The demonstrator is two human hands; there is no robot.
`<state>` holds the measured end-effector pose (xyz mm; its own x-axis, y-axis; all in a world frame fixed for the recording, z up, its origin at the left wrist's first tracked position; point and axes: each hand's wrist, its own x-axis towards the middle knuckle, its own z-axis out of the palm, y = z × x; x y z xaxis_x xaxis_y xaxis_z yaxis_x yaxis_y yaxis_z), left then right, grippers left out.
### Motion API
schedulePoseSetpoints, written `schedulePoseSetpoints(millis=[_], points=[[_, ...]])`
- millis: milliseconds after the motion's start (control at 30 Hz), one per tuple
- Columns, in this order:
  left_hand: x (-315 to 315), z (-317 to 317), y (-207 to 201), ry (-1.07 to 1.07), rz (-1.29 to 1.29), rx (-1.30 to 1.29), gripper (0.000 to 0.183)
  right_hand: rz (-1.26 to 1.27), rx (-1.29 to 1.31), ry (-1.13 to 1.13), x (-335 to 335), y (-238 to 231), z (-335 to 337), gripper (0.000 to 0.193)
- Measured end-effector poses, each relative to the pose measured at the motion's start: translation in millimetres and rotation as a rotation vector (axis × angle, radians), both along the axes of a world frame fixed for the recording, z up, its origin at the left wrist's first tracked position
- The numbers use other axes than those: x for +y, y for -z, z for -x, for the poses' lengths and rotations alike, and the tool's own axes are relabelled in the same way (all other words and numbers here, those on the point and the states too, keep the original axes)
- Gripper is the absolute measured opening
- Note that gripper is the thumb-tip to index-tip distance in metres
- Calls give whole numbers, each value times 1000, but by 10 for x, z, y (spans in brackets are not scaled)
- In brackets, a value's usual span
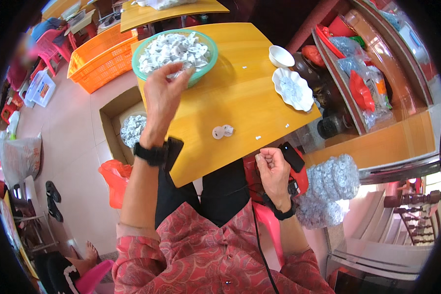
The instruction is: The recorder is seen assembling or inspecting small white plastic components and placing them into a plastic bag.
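Red shirt (215,250) nearest; left hand (162,93) half-pinched, right hand (274,172) loosely curled, any hold unclear. White pieces (174,50), in the basket (210,63) just beyond the left grip, look light, stiff: pinch their edges.

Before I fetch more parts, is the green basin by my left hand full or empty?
Full or nearly so: white pieces lie heaped across the green basin, hiding its bottom. I can't tell their depth.

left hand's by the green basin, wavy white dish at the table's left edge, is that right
No: the head view shows the wavy white dish at the right edge of the table. The left hand is by the green basin.
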<state>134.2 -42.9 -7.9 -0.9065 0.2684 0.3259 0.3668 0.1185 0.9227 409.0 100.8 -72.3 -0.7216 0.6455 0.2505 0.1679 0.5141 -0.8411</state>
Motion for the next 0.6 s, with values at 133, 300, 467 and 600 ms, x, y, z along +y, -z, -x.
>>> schedulePoseSetpoints(millis=[133, 300, 467, 600], points=[[1, -643, 268, 138, 187, 70, 28, -172, -27, 3, 97, -6, 4, 10], [43, -1065, 559, 204, 418, 262, 24, -514, -114, -60, 150, 43, 81, 30], [14, -1159, 560, 192, 520, 249, 17, -743, -237, -123, 155, 29, 165, 39], [-51, -1157, 619, 184, 491, 165, 16, -837, -219, -130, 205, 106, 173, 39]])
